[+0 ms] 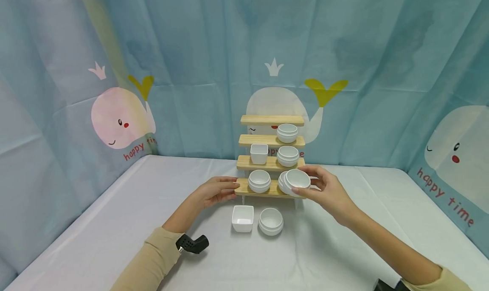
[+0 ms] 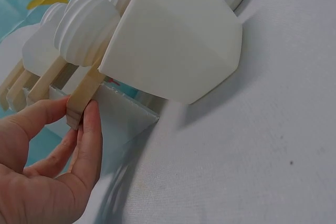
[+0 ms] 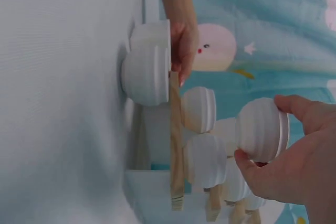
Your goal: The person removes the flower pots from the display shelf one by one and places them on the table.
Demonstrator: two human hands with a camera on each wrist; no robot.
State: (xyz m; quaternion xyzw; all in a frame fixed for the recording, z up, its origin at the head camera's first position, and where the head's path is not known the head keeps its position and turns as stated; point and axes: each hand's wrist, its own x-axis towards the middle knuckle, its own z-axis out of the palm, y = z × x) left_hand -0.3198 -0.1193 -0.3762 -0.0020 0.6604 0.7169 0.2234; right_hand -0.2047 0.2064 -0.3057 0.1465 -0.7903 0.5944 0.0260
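Right hand point(image 1: 324, 189) grips a round white ribbed bowl point(image 1: 297, 179) at the stepped wooden rack's point(image 1: 267, 163) lowest shelf, five o'clock; left hand point(image 1: 214, 191) pinches that shelf's end. A nudge could topple stacked bowls.

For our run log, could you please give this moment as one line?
left hand: holds bottom shelf end | right hand: grips round bowl at shelf's right
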